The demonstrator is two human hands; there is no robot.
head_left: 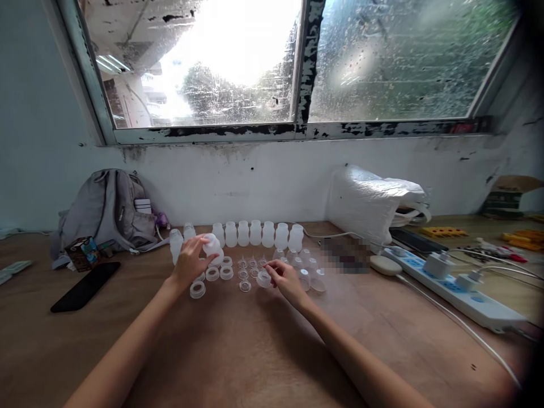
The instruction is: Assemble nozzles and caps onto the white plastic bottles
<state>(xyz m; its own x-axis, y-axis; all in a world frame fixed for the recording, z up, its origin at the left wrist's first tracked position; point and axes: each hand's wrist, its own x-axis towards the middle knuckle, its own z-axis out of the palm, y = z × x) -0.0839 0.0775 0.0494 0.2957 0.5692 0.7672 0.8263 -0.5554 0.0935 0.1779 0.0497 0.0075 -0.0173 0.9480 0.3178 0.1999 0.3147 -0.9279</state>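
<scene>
My left hand point(193, 256) is closed round a frosted white baby bottle point(211, 243), tilted above the table. My right hand point(284, 276) pinches a translucent bottle ring point(264, 278) low over the table. Several matching rings point(212, 273) lie below and right of my left hand. Between the hands sit clear silicone nipples point(242, 274) in short rows. Just beyond my right hand stand clear domed caps point(304, 256). Behind them is a row of frosted bottles point(255, 233), and two taller bottles with caps point(175, 243) stand left, partly hidden by my left hand.
A grey backpack point(102, 209) leans on the wall at left, with a small box point(83, 253) and a black phone point(86, 287) before it. At right are a white bag point(369, 198), a round white device point(385, 264), and a power strip point(459, 289) with trailing cables.
</scene>
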